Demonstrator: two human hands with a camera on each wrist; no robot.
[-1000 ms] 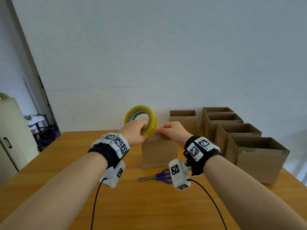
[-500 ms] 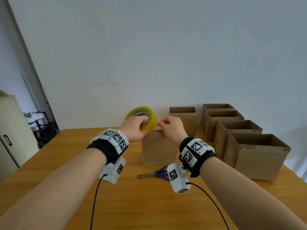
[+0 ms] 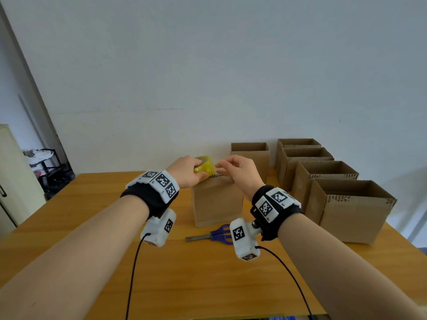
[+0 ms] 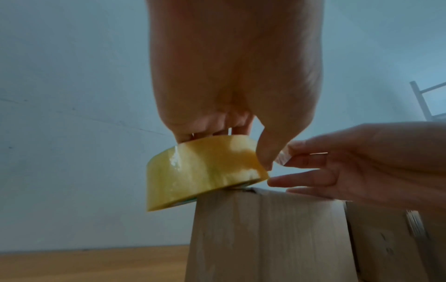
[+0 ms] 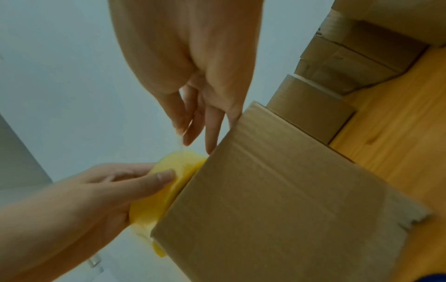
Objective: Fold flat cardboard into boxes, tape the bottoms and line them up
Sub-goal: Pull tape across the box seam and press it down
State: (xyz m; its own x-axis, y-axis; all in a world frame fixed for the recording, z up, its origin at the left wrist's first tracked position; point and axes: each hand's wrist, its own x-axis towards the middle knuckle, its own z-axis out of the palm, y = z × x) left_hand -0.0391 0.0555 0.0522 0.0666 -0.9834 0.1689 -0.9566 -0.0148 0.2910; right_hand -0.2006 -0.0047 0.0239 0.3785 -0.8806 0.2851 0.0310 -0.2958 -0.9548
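A brown cardboard box [image 3: 217,200] stands closed side up at the middle of the wooden table [image 3: 92,227]. My left hand [image 3: 186,173] grips a yellow tape roll [image 3: 204,167] and holds it tilted against the box's top left edge. In the left wrist view the tape roll [image 4: 205,171] touches the box [image 4: 265,238] corner. My right hand [image 3: 228,165] hovers over the box top, thumb and forefinger pinching the clear tape end [image 4: 281,157] just off the roll. The other right fingers are extended above the box top.
Blue-handled scissors [image 3: 212,235] lie on the table in front of the box. Several open boxes [image 3: 351,209] stand in a line along the right side, one more box [image 3: 250,155] behind the middle. A cream cabinet [image 3: 13,181] stands left of the table.
My left hand has lowered the roll and tipped it from upright to lying against the box's top edge. My right hand lifted off the box edge and took the tape end.
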